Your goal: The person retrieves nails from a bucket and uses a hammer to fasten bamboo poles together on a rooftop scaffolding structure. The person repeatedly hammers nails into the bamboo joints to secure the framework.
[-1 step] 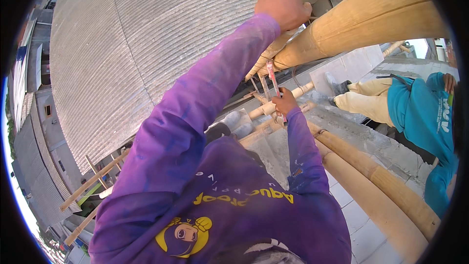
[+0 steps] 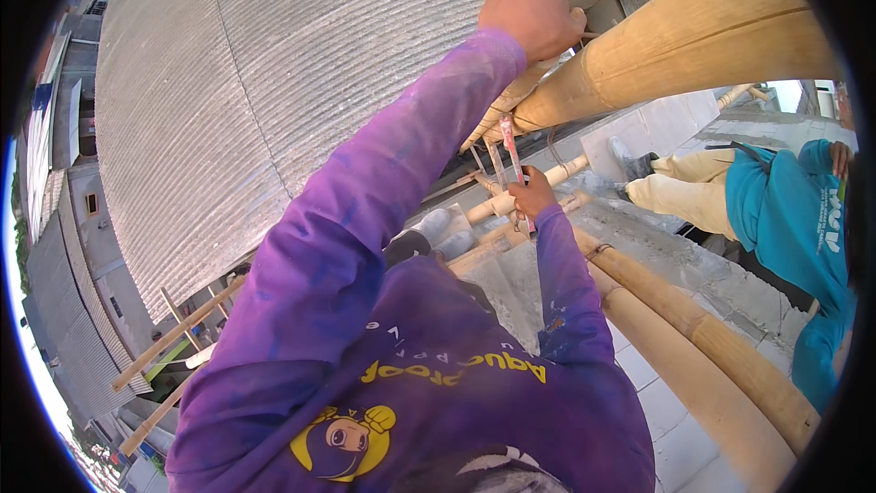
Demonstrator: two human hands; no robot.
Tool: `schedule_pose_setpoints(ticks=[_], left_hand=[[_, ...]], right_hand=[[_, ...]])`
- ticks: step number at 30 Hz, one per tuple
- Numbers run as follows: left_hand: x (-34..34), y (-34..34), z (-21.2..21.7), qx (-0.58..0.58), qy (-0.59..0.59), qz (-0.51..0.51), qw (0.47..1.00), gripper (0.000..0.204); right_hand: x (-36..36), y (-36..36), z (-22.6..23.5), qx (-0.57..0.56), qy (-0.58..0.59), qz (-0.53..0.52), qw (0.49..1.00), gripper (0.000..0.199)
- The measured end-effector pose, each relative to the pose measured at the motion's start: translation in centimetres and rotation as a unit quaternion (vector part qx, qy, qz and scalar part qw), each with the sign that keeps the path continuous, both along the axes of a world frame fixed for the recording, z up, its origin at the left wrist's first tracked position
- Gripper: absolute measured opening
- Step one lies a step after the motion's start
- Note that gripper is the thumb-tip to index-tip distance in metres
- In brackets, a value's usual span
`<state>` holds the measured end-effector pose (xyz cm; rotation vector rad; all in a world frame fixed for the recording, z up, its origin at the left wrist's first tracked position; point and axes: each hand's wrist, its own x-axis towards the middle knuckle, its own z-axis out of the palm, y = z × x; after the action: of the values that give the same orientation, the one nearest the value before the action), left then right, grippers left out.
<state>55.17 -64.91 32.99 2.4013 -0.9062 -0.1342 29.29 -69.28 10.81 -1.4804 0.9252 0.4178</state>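
Note:
My left hand (image 2: 532, 14) is raised at the top, closed in a fist around a thinner bamboo pole (image 2: 522, 87), of which only the part below the fist shows. Lower down, my right hand (image 2: 533, 194) grips a long, narrow red-and-white bar (image 2: 508, 135), smeared with pale dirt. Its upper end reaches toward the spot where the thinner pole meets a thick bamboo pole (image 2: 675, 41). Just beside the right hand runs a horizontal bamboo pole (image 2: 493, 207). Both my arms are in purple sleeves.
A corrugated roof (image 2: 201, 110) spreads out on the left, below me. Two bamboo poles (image 2: 693, 324) slant across the lower right above pale blocks. At the right, a person in a teal shirt (image 2: 789, 210) is beside a rough ledge. Lower roofs and buildings lie far left.

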Motion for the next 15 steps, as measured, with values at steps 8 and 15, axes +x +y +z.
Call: schedule_pose_setpoints(ticks=[8, 15], left_hand=[[1.0, -0.1, 0.4, -0.012, 0.0, -0.013, 1.0, 0.038], [0.7, 0.0, 0.6, -0.024, -0.002, -0.016, 1.0, 0.037]], right_hand=[[-1.0, -0.2, -4.2, -0.186, -0.04, 0.118, 0.975, 0.055], [0.0, 0.6, -2.3, -0.049, 0.058, 0.05, 0.996, 0.054]])
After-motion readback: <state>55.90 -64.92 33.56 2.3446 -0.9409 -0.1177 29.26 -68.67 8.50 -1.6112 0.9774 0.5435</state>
